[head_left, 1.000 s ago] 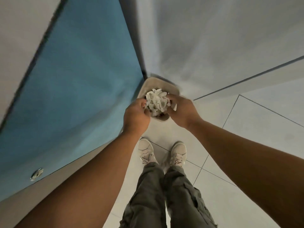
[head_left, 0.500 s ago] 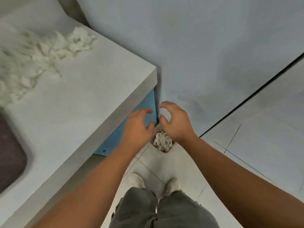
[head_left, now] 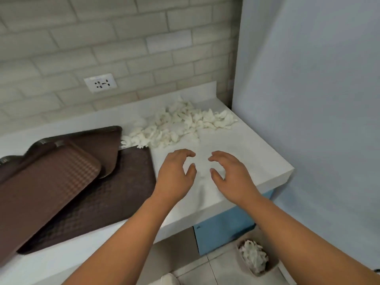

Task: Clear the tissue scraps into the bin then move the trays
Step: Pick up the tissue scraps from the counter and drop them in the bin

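Both hands were empty. The left hand [head_left: 174, 173] and right hand [head_left: 232, 177] sat side by side over bare counter [head_left: 246, 153], palms facing, fingers loosely curled, with a clear gap between them. Can't tell whether they touched the surface.

Key geometry: the tissue scraps [head_left: 178, 126] lay on the counter straight beyond the fingertips, on the far side and near but not touching. The pile's long axis ran diagonally, from near-left by the trays to far-right toward the counter's corner at the wall. Its bulk sat slightly left of the gap between the hands, so the left hand was marginally nearer the thick part. The right hand faced the thinner far-right tail. A few scraps at the left end lay against the far-right corner of the bottom tray [head_left: 115, 188], possibly on its rim.

The bin [head_left: 240, 248] was on the floor at near-right, below the counter edge and beside the blue cabinet panel [head_left: 224, 229], under the right forearm. It already held a wad of tissue.

My read: the next move is a two-handed reach away from the body, cupping the pile from both ends along that diagonal, then carrying it back and down to the right. The risk is loose bits dropping off the counter's right edge or staying on the tray.

The stacked trays [head_left: 51, 177] lay left of the hands, untouched.
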`<state>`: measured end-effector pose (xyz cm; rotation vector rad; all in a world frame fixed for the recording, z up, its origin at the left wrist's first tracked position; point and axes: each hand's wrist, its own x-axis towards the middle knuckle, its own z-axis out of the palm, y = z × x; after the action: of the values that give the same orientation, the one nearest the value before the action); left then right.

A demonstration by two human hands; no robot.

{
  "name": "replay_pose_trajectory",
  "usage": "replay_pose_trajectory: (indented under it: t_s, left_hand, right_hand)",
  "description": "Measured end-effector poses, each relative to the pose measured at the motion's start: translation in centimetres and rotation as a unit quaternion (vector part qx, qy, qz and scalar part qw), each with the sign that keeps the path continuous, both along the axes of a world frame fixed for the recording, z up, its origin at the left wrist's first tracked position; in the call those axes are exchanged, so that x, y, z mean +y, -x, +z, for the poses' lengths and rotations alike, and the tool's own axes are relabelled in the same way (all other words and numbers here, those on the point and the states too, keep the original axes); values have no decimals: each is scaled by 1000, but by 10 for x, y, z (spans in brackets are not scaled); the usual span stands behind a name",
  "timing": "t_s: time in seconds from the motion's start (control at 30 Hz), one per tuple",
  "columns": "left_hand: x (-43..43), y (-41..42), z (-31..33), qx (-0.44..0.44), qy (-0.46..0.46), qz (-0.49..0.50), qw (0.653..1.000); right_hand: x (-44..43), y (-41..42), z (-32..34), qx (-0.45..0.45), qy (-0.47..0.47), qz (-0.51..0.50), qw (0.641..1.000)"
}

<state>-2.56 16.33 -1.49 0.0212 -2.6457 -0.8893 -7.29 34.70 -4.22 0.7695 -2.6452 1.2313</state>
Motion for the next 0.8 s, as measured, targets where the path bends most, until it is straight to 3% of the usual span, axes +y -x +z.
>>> replay_pose_trajectory:
  t_s: [0.33, 0.57, 0.8]
  left_hand:
    - [-180, 43, -9, -21, 71, 84, 994]
    - [-286, 116, -27, -195, 164, 76, 964]
    - [-307, 184, -39, -311, 382, 44, 869]
  right_hand:
    - [-161, 63, -1, -12, -47, 68, 996]
    - [-236, 106, -15, -37, -78, 76, 993]
    - [-260, 124, -31, -47, -92, 56, 993]
